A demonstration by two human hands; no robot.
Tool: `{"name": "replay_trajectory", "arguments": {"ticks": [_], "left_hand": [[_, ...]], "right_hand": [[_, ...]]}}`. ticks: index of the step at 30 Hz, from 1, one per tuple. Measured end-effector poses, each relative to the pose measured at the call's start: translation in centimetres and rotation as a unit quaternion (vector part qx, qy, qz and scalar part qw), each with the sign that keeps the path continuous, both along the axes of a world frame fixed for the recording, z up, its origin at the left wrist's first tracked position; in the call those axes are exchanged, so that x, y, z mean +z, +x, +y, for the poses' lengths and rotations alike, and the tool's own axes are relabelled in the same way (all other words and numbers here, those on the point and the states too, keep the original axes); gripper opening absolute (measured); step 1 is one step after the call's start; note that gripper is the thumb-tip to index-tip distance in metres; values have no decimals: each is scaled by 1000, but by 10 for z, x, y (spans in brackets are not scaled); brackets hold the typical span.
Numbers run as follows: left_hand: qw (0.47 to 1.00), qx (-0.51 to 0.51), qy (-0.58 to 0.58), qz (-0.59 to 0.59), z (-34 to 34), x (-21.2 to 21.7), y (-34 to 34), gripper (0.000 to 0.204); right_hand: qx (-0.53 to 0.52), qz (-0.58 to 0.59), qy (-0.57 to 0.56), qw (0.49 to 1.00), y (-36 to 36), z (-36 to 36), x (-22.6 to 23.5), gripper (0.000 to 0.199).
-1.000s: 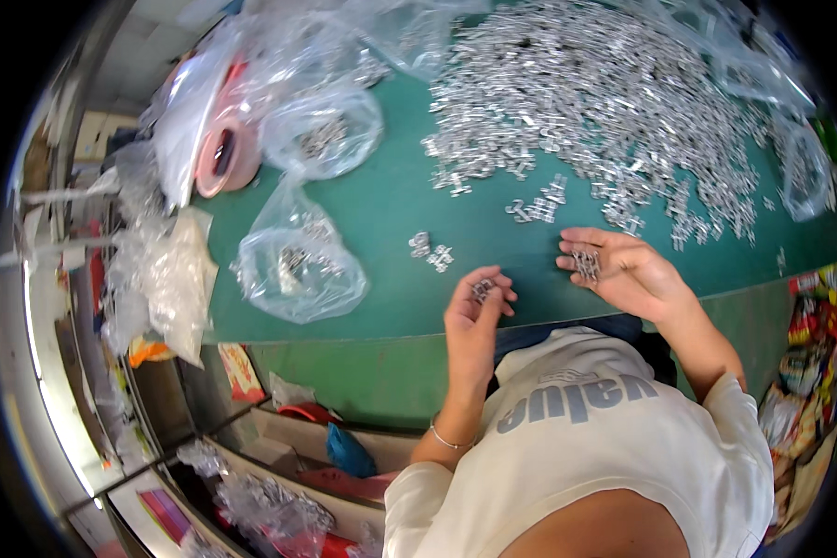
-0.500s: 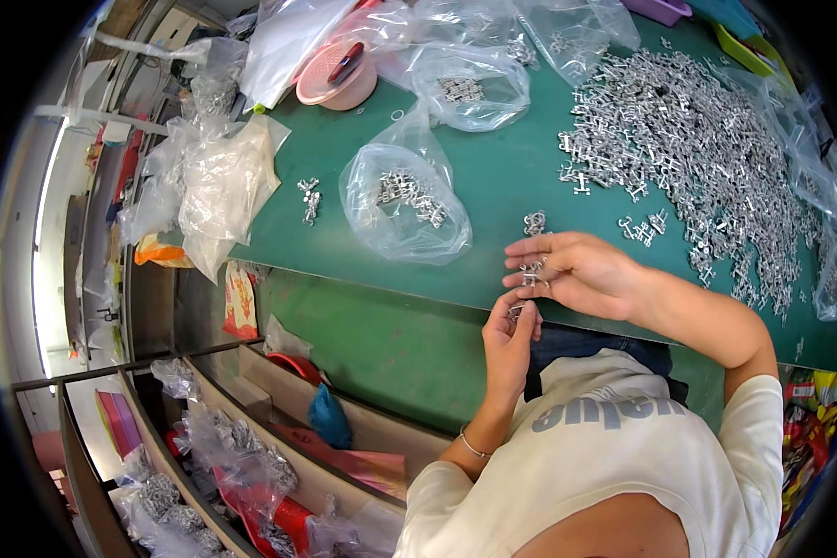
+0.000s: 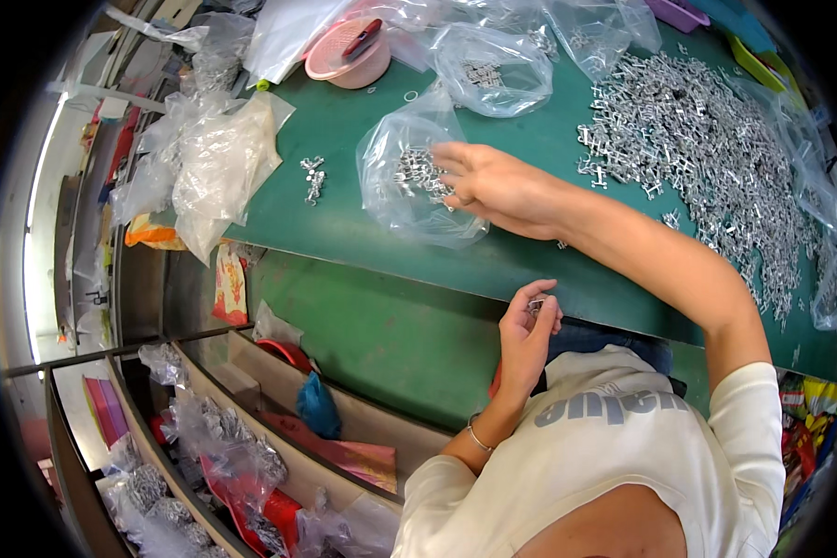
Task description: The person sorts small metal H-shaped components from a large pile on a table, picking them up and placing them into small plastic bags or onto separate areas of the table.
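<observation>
My right hand (image 3: pixel 498 189) reaches over the mouth of a clear plastic bag (image 3: pixel 386 209), its fingers stretched out and apart. Beneath the fingertips, inside the bag, lies a heap of small silvery metal clips (image 3: pixel 414 171). Close to my body, off the table's front edge, my left hand (image 3: pixel 528 333) is curled closed around a few more small metal clips (image 3: pixel 536 305). My right forearm hides part of the tabletop.
A large pile of metal clips (image 3: pixel 688 130) covers the right of the green table (image 3: pixel 330 228). A second open bag (image 3: pixel 530 93) and a pink basket (image 3: pixel 363 70) stand behind. Left are a few loose clips (image 3: pixel 313 179) and plastic bags (image 3: pixel 219 167); shelving (image 3: pixel 344 470) sits below.
My right hand has moved left and away from my body, from beside my left hand to the clear bag, its fingers spreading. My left hand has stayed low, still closed on clips.
</observation>
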State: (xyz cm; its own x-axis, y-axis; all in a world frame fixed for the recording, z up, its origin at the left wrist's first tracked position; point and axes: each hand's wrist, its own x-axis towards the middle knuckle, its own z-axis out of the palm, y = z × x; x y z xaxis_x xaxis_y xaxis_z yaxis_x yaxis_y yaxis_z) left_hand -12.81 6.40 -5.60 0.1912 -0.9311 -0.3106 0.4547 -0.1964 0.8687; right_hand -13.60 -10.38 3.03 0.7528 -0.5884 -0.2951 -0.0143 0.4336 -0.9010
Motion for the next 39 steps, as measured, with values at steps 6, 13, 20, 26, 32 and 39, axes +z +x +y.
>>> {"name": "replay_trajectory", "arguments": {"ticks": [6,13,20,26,32,39], "left_hand": [[1000,1,-5,-1,3,-8,9,21],[998,16,-35,-58,-4,-6,11,15],[985,42,-67,-151,-10,-4,19,16],[994,24,-19,-105,-15,3,20,19],[989,-22,-66,-131,-30,-1,0,23],[993,-112,-24,-2,-51,5,-18,26]], "right_hand": [[77,196,-231,950,-77,0,-14,31],[17,256,-605,754,-107,33,-73,32],[-131,210,-498,831,-116,23,-73,27],[-181,123,-246,944,-138,27,-67,38],[-197,23,-162,967,-155,64,-68,46],[-196,124,-380,895,-168,78,-61,42]]}}
